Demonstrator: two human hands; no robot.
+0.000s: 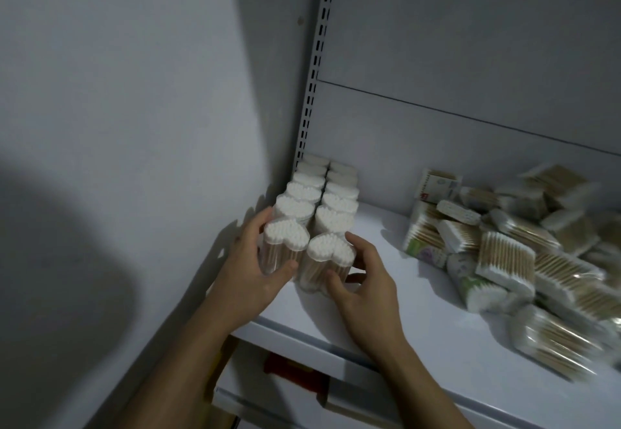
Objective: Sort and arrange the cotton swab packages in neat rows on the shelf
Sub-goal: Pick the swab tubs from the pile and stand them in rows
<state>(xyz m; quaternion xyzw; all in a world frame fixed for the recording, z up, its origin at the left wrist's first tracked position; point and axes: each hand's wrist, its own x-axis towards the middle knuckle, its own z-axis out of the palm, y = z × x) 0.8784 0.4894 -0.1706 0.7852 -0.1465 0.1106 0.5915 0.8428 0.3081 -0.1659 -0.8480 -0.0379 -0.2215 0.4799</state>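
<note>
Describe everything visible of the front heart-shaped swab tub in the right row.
The heart-shaped tub is clear plastic, packed with wooden-stemmed swabs, white cotton tips at the top. It stands upright on the white shelf, beside the left front tub, which the left hand holds. The right hand grips it: thumb on the front, fingers on its right side.

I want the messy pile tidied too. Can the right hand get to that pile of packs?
Probably yes. The right hand holds the front right pack, but only bare shelf lies between it and the pile, so it should reach once it lets go.
</note>
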